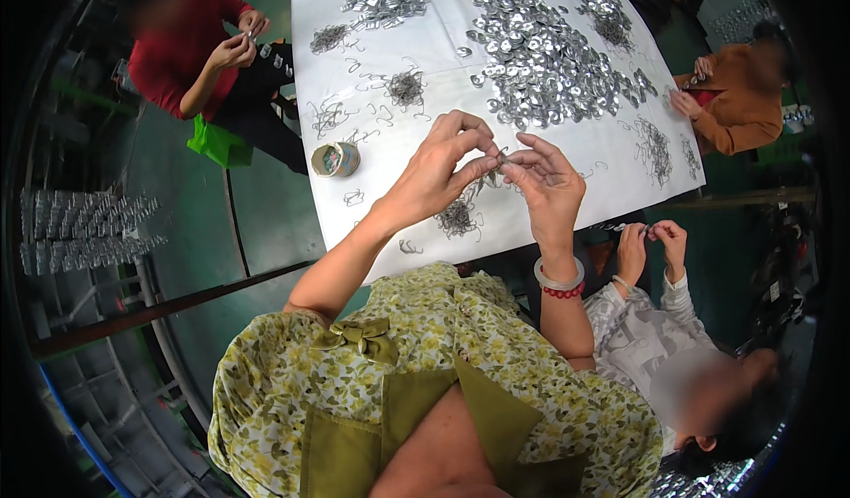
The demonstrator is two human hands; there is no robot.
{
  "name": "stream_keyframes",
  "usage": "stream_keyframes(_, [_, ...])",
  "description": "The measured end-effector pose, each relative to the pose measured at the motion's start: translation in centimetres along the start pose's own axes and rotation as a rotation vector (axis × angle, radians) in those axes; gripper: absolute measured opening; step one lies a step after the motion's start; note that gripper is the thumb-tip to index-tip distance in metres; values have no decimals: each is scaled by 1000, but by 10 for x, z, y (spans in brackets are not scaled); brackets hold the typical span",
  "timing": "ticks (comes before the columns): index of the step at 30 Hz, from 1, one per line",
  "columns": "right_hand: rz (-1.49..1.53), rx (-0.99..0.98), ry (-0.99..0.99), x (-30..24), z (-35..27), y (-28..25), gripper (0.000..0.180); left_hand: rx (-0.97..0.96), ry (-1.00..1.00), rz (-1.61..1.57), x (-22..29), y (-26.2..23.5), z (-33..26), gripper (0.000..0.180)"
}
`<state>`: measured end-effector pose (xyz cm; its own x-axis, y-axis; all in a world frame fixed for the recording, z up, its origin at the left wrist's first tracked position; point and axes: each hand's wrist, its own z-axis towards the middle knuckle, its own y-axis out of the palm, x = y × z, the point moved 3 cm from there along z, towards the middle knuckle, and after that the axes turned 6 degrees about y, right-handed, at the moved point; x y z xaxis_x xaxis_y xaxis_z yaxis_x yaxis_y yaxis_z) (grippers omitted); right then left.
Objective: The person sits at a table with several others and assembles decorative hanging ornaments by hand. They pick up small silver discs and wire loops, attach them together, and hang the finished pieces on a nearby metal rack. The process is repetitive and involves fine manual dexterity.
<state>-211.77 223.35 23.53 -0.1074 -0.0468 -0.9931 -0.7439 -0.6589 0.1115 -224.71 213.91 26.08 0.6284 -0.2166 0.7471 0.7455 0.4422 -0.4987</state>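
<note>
Above the near part of the white-covered table, my left hand and my right hand meet fingertip to fingertip. Both are closed in a pinch on a small metal piece, mostly covered by the fingers. Thin strips or wires hang just below it; their exact kind is hard to make out. Under my hands lies a dark heap of bent wire hooks. Beyond them spreads a large pile of shiny silver metal pieces.
A small round container stands left of my hands. Further hook heaps and silver pieces lie about the table. Co-workers in red, brown and patterned white handle small parts around it. Racks stand at left.
</note>
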Motion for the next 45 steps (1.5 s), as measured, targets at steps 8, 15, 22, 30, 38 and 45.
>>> stream_keyframes(8, [-143, 36, 3, 12, -5, 6, 31, -6, -132, 104, -3, 1, -7, 12])
stream_keyframes(15, [-240, 53, 5, 14, 8, 16, 31, 117, -163, 41, -21, 4, -10, 16])
stream_keyframes(22, [-258, -32, -68, 15, 19, 26, 32, 229, -184, -50, -32, 0, -17, 17])
stream_keyframes(30, [-129, -101, 145, 15, 31, 36, 34, 217, -193, -110, -43, -13, -13, 18])
stream_keyframes(38, [24, -186, 221, 21, 58, 18, 32, 224, -129, -321, -39, -20, -18, 11])
stream_keyframes(45, [-804, 103, 43, 199, 139, -98, 30, 206, -30, -292, -39, -24, -20, 10])
